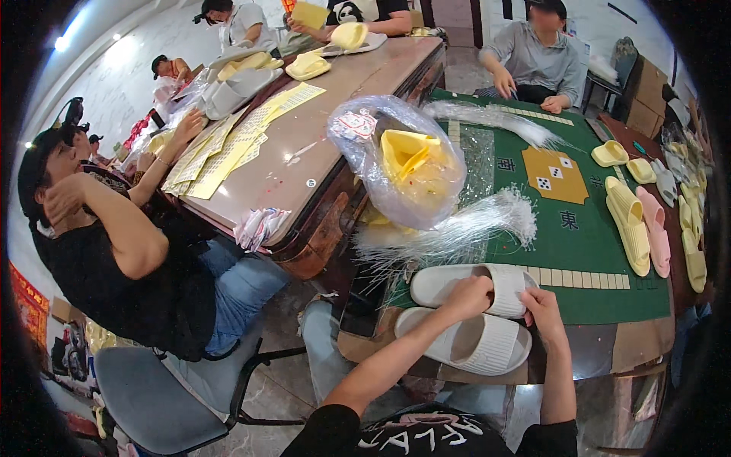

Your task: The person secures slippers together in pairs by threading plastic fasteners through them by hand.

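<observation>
Two white slide slippers lie side by side on the table in front of me, heels to the left. My left hand (474, 295) is closed at the opening of the far slipper (435, 285), knuckles against the rear edge of its strap; what its fingers hold is hidden. My right hand (542, 308) pinches the strap's edge near the toe of that same slipper. Just nearer to me rests the other slipper (495, 349), which no hand grips. Beyond them spreads a bundle of thin clear plastic strands (487, 221), probably tag fasteners.
A clear plastic bag (346, 164) with yellow tags stands behind the strands. On the green mat (525, 255), yellow slippers (628, 221) and a pink one (655, 228) lie right. Yellow label sheets (228, 148) cover part of the brown table (335, 91). Other people sit around.
</observation>
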`<state>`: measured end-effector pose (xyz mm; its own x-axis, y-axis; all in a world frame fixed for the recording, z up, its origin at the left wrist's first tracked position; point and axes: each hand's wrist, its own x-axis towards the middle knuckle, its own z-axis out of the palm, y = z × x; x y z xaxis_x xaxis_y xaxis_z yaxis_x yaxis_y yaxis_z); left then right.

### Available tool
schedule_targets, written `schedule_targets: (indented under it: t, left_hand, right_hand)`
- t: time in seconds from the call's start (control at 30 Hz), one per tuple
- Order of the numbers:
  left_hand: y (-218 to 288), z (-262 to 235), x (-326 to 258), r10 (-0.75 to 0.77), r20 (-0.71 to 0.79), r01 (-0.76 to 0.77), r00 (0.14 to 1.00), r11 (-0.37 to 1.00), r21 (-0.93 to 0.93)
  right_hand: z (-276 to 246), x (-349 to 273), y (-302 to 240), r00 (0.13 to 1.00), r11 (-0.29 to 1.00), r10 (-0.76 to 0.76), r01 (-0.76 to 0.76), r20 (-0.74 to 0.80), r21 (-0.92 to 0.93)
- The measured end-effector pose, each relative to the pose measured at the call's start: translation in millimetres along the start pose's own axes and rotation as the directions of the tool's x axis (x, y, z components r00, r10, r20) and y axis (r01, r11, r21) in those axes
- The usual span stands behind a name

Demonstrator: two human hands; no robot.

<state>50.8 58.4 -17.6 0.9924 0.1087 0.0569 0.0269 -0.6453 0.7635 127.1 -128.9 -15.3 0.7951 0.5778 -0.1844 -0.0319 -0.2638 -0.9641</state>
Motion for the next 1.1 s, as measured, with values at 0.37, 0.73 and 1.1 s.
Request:
schedule_targets:
  t: [0.37, 0.73, 1.1]
  left_hand:
    - [-5.8, 5.5, 0.0, -0.023, -0.031, 0.024, 0.999, 0.999, 0.032]
    - [-11.5, 9.4, 3.0, -0.044, -0.021, 0.045, 0.999, 0.998, 0.048]
    - [-4.4, -7.6, -1.9, 0.089, 0.106, -0.089, 0.99, 0.996, -0.006]
  right_hand:
    - [2.4, -0.8, -4.0, 1.0, 0.996, 0.022, -0.021, -0.01, 0.089]
    - [-7.6, 0.4, -0.5, 0.989, 0.995, 0.027, -0.041, 0.145, 0.096]
    - [-2.4, -3.2, -7.3, 0.998, 0.998, -0.018, 0.022, -0.065, 0.061]
